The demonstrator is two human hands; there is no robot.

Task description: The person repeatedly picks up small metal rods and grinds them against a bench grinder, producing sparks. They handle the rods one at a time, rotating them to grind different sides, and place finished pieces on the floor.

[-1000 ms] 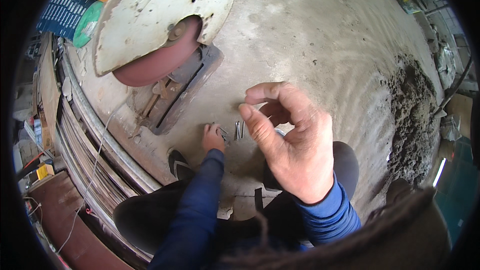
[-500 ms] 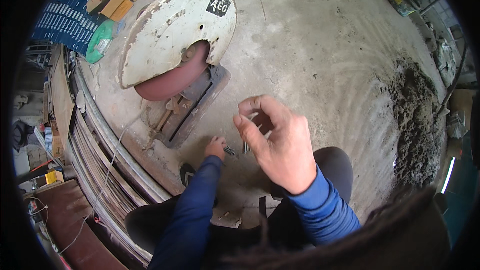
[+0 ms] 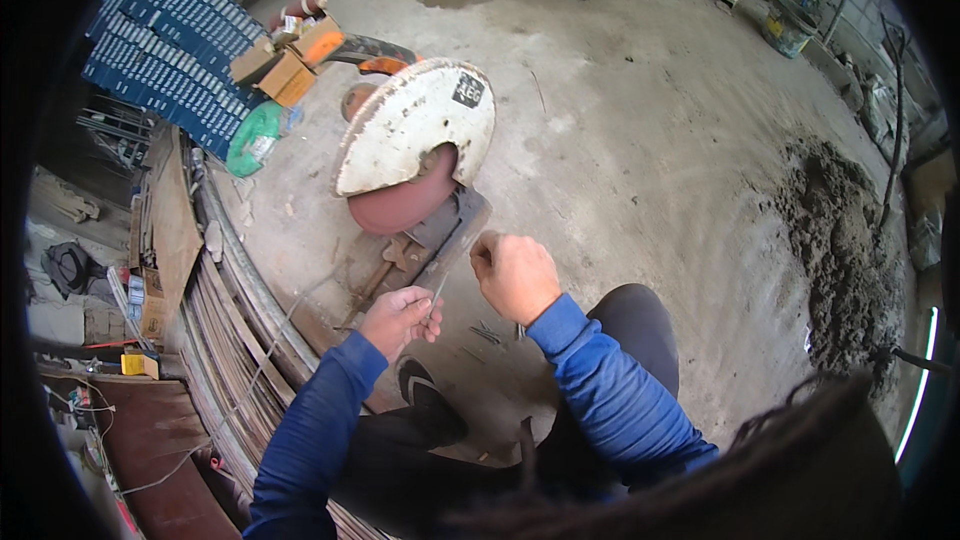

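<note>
A thin metal rod [image 3: 438, 298] points up from the fingertips of my left hand [image 3: 398, 320], which pinches it in front of the saw base. To its right, my right hand [image 3: 522, 278] is curled closed with its back toward me; what it holds, if anything, is hidden. Several short, thin metal pieces [image 3: 487, 333] lie on the floor below and between my hands. Just beyond stands a cut-off saw with a worn white guard [image 3: 410, 125], a reddish-brown disc [image 3: 412, 204] and a dark metal base [image 3: 462, 230].
Long pipes and bars [image 3: 250, 325] lie along the left, with a cable over them. Stacked blue boxes [image 3: 175, 50], open cardboard boxes [image 3: 287, 78] and a green coil [image 3: 255, 138] are at the far left. A dark dirt heap [image 3: 840, 230] lies right; a bucket [image 3: 790, 25] stands far right.
My left hand has risen from the floor pieces with a thin rod in its fingers. The right hand has turned back-up and moved slightly left. The view has tilted up, showing more floor beyond.
</note>
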